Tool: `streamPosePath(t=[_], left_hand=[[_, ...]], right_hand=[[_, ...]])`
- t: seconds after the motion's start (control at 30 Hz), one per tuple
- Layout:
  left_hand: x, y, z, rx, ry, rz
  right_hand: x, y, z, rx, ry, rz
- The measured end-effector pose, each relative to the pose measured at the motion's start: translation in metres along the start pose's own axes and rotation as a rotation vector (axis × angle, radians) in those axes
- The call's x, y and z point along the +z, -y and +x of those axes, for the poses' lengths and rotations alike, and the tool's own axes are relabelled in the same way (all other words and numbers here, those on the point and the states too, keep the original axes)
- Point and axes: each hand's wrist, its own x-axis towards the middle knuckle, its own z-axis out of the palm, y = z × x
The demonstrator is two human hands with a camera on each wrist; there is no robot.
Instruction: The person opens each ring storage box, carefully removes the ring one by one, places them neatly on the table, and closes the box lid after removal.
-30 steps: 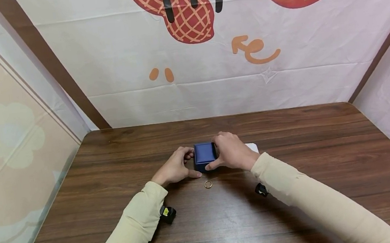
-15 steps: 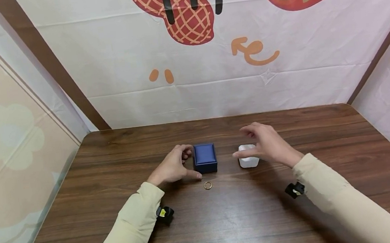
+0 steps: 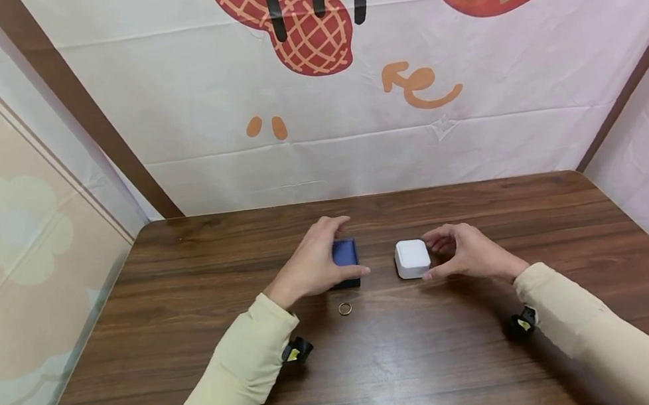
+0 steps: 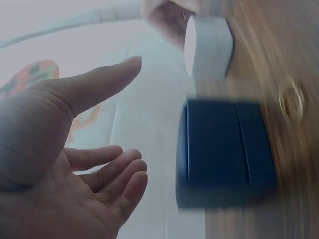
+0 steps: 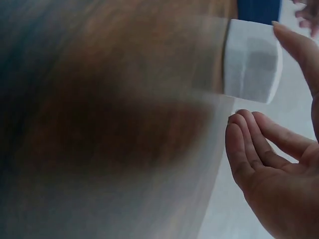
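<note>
A small dark-blue ring box (image 3: pixel 345 251), lid down, stands on the table, partly covered by my left hand (image 3: pixel 314 262) in the head view. In the left wrist view that hand's thumb and fingers are spread, with a gap between them and the blue box (image 4: pixel 219 144). To its right is a white rounded box (image 3: pixel 411 257), closed. Beside its right side is my right hand (image 3: pixel 473 252), thumb and fingers apart; whether a fingertip touches the box I cannot tell. A gold ring (image 3: pixel 346 314) lies on the wood in front of the blue box.
The brown wooden table (image 3: pixel 415 366) ends at a white printed cloth (image 3: pixel 332 168) behind the boxes. Another cloth hangs at the left. Each wrist carries a small black camera (image 3: pixel 297 350).
My right hand has left the blue box and moved right to the white box's right side. My left hand has shifted right and over the blue box. The ring stays put.
</note>
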Motion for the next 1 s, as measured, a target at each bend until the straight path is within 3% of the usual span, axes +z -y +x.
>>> streamPosePath(t=[0.23,0.47,0.73,1.0], left_hand=[[0.028,-0.028,0.018,0.039,0.032,0.006],[0.059,-0.042,0.035,-0.022,0.092,0.106],[0.081,-0.042,0.051,-0.089,0.089,0.083],[0.087,-0.036,0.057,-0.115,0.114,0.08]], right_hand=[[0.007,-0.005,0.007,-0.025,0.034,-0.057],[0.01,-0.005,0.011,-0.061,0.013,-0.141],[0.011,-0.003,0.012,-0.059,0.003,-0.158],[0.011,-0.004,0.013,-0.051,0.019,-0.161]])
